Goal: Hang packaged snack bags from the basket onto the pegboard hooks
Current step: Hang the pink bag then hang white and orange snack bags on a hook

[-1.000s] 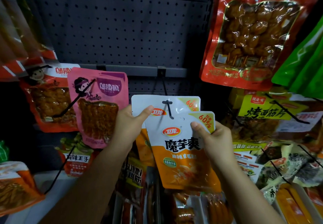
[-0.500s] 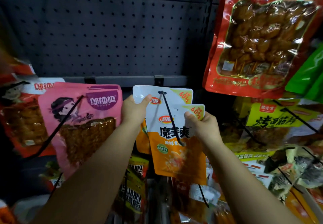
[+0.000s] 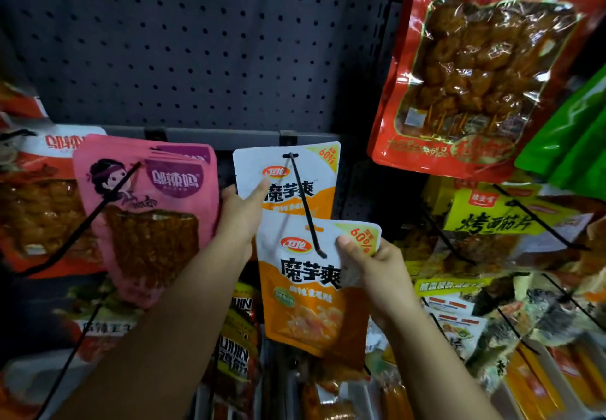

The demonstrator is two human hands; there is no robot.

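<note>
— Where's the snack bag?
— My right hand (image 3: 377,272) pinches the front orange bag (image 3: 311,288) at the hook (image 3: 306,209) tip; my left hand (image 3: 244,209) grips the rear orange bag (image 3: 305,170) hanging there.

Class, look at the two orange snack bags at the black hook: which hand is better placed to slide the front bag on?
Probably the right hand: it pinches the front bag by the hook tip. The left hand only steadies the rear bag.
</note>
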